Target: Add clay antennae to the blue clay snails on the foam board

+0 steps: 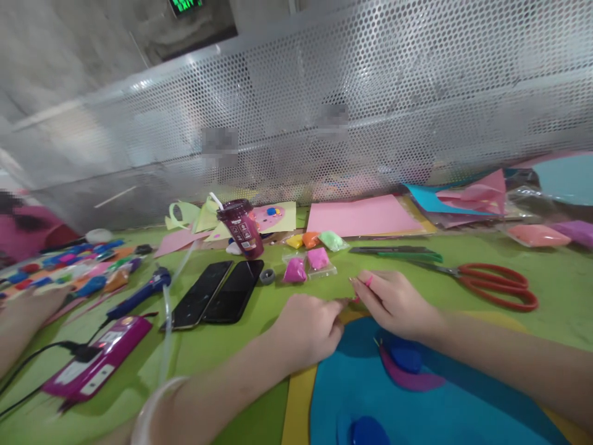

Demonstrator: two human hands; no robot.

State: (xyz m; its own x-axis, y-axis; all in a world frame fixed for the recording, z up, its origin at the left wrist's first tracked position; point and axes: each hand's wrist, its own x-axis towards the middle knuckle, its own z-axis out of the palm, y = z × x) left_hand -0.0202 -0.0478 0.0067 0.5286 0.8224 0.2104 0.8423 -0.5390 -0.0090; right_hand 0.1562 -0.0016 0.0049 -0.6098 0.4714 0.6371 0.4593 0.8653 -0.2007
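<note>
A pink piece (369,281) is pinched by the right hand (397,303); the grip of the left hand (308,327) cannot be told. On the blue sheet (352,377) nearby, blue lumps (405,356) and a purple crescent (417,381) are already laid, no pink yet seen; beyond, pink packets (295,270) are left on the worktop (482,247).

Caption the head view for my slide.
Left hand beside right hand, with small pink bits at the fingers, near a blue sheet.

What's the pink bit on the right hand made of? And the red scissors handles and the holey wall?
Pink bit on the right hand: maybe soft, matte clay, from its plain pink look, but it's tiny. Red scissors handles: probably smooth plastic, since their color is even. Holey wall: likely shiny metal, gray with bright glints.
</note>
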